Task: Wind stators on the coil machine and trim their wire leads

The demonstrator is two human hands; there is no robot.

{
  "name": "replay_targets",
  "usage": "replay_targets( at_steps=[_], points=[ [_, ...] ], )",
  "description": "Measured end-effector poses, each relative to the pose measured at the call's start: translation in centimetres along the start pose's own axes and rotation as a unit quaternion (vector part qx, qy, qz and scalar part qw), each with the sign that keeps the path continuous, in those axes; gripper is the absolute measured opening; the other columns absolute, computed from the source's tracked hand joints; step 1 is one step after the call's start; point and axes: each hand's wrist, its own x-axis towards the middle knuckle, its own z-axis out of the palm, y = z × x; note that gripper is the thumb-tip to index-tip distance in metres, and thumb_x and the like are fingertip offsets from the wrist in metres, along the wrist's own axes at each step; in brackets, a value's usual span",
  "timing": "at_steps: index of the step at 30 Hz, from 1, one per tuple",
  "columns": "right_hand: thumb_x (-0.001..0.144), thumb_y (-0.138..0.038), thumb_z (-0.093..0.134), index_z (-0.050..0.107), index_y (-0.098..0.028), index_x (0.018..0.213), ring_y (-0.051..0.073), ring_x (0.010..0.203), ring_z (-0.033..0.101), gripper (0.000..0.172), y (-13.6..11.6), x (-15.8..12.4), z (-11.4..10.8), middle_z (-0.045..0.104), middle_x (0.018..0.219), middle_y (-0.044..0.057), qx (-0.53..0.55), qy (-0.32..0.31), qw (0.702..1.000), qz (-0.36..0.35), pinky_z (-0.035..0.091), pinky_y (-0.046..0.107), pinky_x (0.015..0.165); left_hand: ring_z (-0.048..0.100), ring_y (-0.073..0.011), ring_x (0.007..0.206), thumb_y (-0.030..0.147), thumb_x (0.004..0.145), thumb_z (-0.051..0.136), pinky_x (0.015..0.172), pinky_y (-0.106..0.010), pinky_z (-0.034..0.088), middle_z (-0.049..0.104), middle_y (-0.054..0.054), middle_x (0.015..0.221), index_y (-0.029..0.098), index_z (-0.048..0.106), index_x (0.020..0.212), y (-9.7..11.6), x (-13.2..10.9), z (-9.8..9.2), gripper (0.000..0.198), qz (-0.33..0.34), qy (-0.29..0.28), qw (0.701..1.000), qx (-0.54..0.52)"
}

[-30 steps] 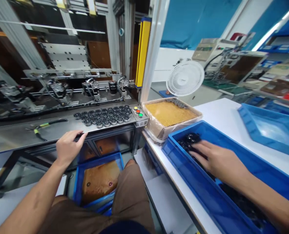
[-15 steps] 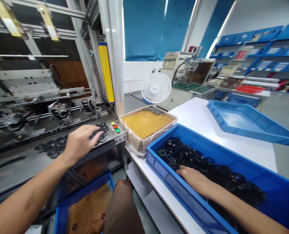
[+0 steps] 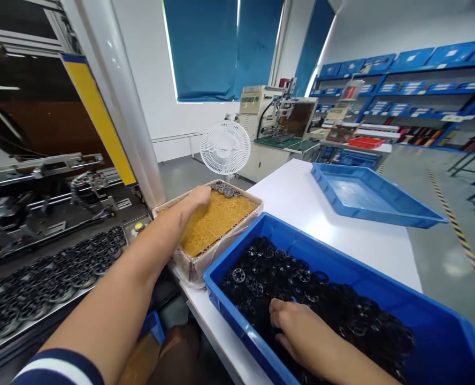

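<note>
My left hand (image 3: 200,199) reaches over the carton (image 3: 209,256), close to the grey round parts (image 3: 224,188) at its far edge. Its fingers point away and down, hidden behind the back of the hand. A yellow honeycomb-patterned sheet (image 3: 217,222) fills most of the carton. My right hand (image 3: 288,323) is down in the blue bin (image 3: 237,315), among loose black spoked rings (image 3: 301,275). Its fingers are curled, with the tips sunk among the rings; what they hold, if anything, is hidden.
Rows of black rings (image 3: 53,283) lie along the machine bed at left, beside a yellow button (image 3: 138,226). A white fan (image 3: 225,147) stands behind the carton. On the white table (image 3: 285,184) lies a light blue tray (image 3: 366,192). A metal post (image 3: 121,101) rises at left.
My left hand has gone from the rings on the machine bed over to the carton. My right hand stays in the bin, its fingers shifted among the rings. The view has turned right.
</note>
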Motion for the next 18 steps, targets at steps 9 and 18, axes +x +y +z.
replay_targets(
  at_steps=[9,18],
  points=[
    [0.076,-0.006,0.056,0.074,-0.024,0.104,0.024,0.078,0.072,0.038,-1.1,-0.2,1.4,0.072,0.098,0.009,-0.033,0.071,0.996,-0.046,0.055,0.029,0.069,0.061,-0.0233,0.108,0.036,0.092,0.059,0.090,-0.046,0.054,0.059,-0.010,0.126,0.017,0.056,0.124,-2.4,3.6,2.8,0.038,-0.057,0.003,0.997,-0.061],
    [0.081,0.003,0.039,0.071,-0.012,0.099,0.022,0.092,0.070,0.040,-0.1,0.1,0.7,0.068,0.107,0.014,0.058,0.095,0.994,-0.018,0.054,0.031,0.084,0.064,-0.0206,0.099,0.035,0.088,0.064,0.088,-0.041,0.053,0.066,-0.009,0.111,0.016,0.063,0.112,-0.5,-3.4,-1.1,0.030,-0.001,0.039,0.979,-0.199]
  ],
)
